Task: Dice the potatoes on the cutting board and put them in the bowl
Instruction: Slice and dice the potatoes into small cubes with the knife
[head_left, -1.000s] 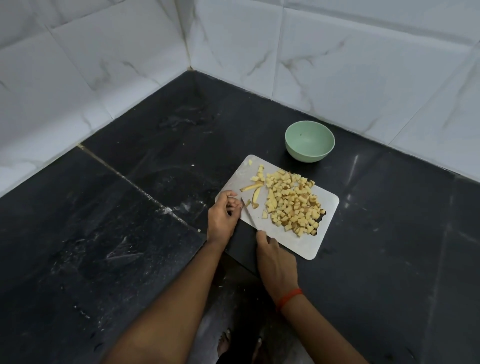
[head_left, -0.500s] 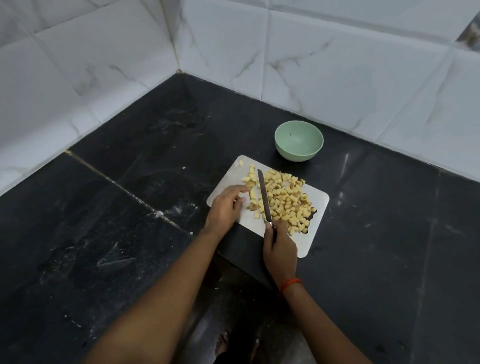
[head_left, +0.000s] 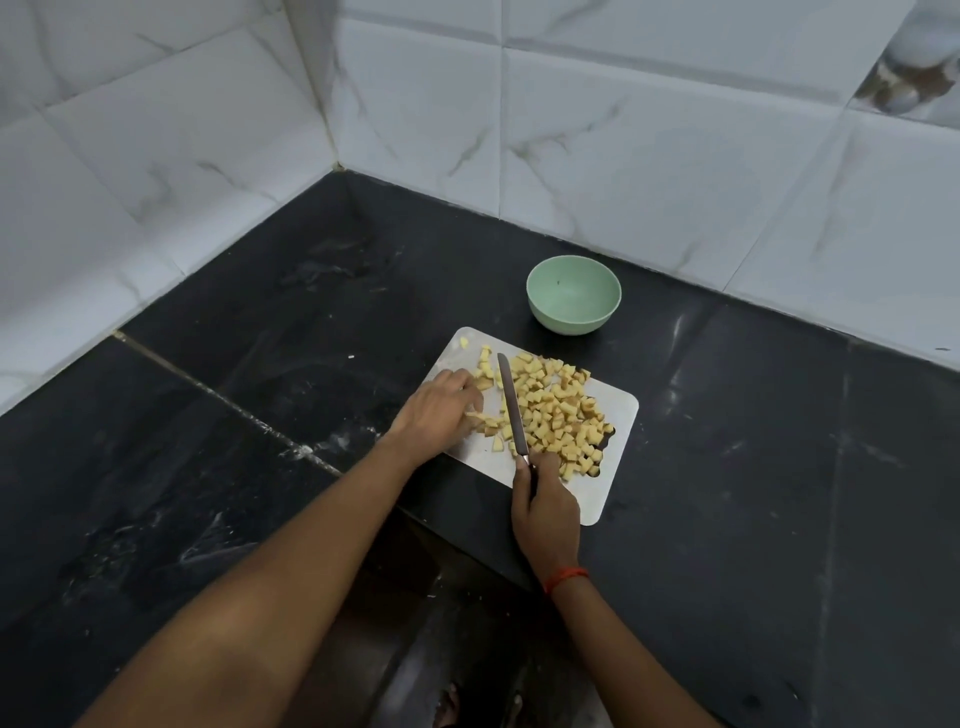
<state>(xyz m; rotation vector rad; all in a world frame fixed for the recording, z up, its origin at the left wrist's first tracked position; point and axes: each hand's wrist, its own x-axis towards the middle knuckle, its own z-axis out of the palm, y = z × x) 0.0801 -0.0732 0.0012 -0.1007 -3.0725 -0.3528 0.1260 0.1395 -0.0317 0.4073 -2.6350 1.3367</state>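
While my right hand (head_left: 545, 506) is clamping its grip round the handle of the knife (head_left: 511, 405), the blade is lying across the cutting board (head_left: 615, 483), its tip pointing away from me. The board is sitting on the black desk (head_left: 779, 467), near its front edge. The diced potato (head_left: 556, 415) is lying on that board as a loose heap of small pale yellow cubes, some showing a brownish side. Most of the heap is spreading to the right of the blade, reaching the dark slot near the board's right edge. A smaller scatter of cubes is lying to the left of the blade, and one lone piece is sitting near the board's far left corner.

My left hand (head_left: 441, 410) is resting on the left part of the board, its grip apart, the fingers loosely bent and touching the cubes on that side of the blade. The pale green bowl (head_left: 574, 319) is standing upright on the desk just beyond the board's far edge, close to the white marbled wall tiles (head_left: 675, 156). A red thread (head_left: 566, 578) is circling my right wrist.
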